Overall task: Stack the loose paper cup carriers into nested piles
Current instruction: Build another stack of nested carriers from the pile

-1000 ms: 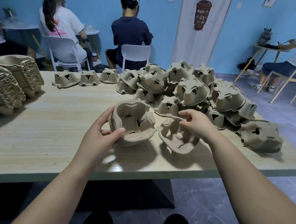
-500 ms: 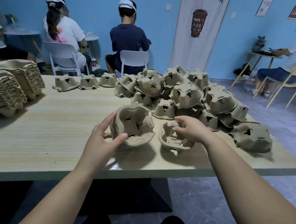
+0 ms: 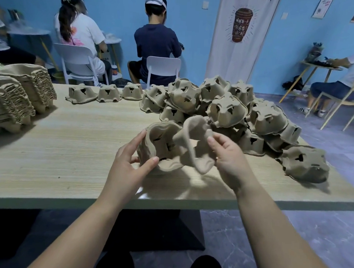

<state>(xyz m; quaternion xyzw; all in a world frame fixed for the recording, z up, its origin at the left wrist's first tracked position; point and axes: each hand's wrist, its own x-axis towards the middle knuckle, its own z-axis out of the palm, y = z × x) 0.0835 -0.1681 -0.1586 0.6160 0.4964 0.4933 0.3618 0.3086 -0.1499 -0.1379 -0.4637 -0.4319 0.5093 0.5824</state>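
Note:
My left hand grips a small nested pile of brown pulp cup carriers, tilted with its hollow side toward me, low over the wooden table. My right hand holds a single carrier by its right edge, lifted and tipped against the pile's opening. A heap of loose carriers lies upside down behind and to the right of my hands. One loose carrier sits alone near the table's right edge.
Two tall nested stacks stand at the table's left end. Three single carriers sit in a row along the far edge. People sit on white chairs beyond the table; another person sits at the far right.
My right hand has lifted the single carrier off the table and swung it left against the pile in my left hand. The left hand has barely moved.

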